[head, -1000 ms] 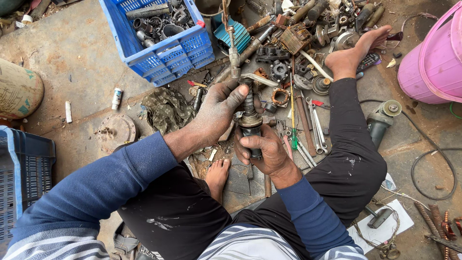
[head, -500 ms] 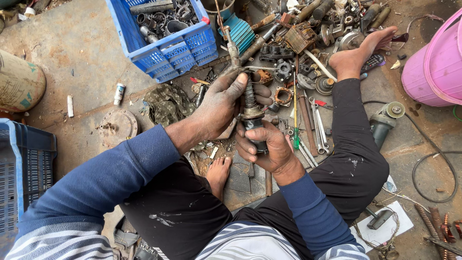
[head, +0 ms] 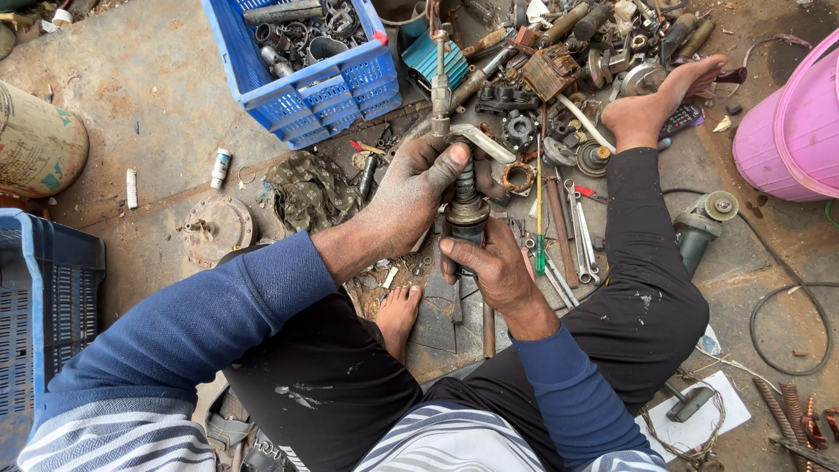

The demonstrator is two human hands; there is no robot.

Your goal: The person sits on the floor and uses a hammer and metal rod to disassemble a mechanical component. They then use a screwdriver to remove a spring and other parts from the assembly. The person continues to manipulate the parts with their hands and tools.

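Left hand [head: 419,188] is clenched around the upper, ribbed part of a greasy metal shaft [head: 463,197], thumb pressed against its side; this grip steadies the piece upright. Right hand [head: 494,267] grasps the lower, thicker body of the same shaft from below, fingers wrapped round the collar, so the part is braced at two levels. A thin rod [head: 440,83] rises from the top of the shaft, past the left hand's fingers. The shaft stands between the person's legs, just above a flat dark plate [head: 434,315] on the floor, where both hands can bear on it.

A bare foot [head: 398,315] lies tucked beside the plate; the other foot [head: 651,105] is stretched out among the scrap, leaving the working space open between the legs.

Spanners [head: 577,232] and a green-handled screwdriver [head: 539,236] lie just right of the hands, within easy reach. A heap of loose metal parts [head: 542,70] spreads ahead. A blue crate [head: 306,61] of pipes and fittings stands beyond the left hand. An angle grinder [head: 703,227] lies by the right knee; a pink bucket [head: 791,122] stands at far right. A rag [head: 310,188] lies left of the hands.
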